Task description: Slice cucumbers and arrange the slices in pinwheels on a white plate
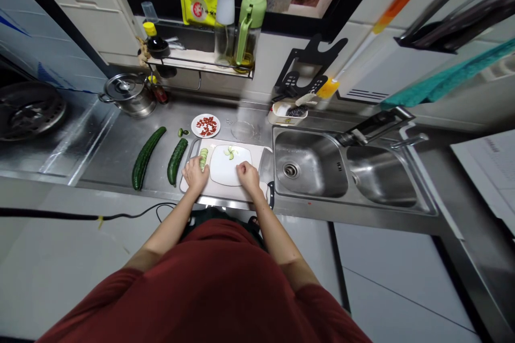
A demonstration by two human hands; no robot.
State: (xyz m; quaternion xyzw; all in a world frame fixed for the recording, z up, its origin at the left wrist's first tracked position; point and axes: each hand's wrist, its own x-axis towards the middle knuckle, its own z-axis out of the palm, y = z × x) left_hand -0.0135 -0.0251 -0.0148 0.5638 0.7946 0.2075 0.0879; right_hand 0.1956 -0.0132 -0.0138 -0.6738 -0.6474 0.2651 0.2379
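Note:
A white plate [224, 170] lies on a pale cutting board [213, 191], with several cucumber slices [230, 153] fanned out near its far edge. My left hand [195, 173] rests at the board's left side, fingers apart, touching a row of cut cucumber slices [204, 155]. Over the plate's right edge is my right hand [248, 176], its fingers curled together; what they hold, if anything, is too small to make out. A cleaver [266, 167] lies on the board's right side, its black handle toward me. Left of the board are a shorter cucumber [176, 162] and a long whole cucumber [147, 158].
Behind the board sits a small plate of red pieces [206, 126], with cucumber ends [183, 132] beside it. A steel pot [129, 95] stands at the back left. To the right is a double sink [309, 163]; a bottle rack [201, 63] hangs above the counter.

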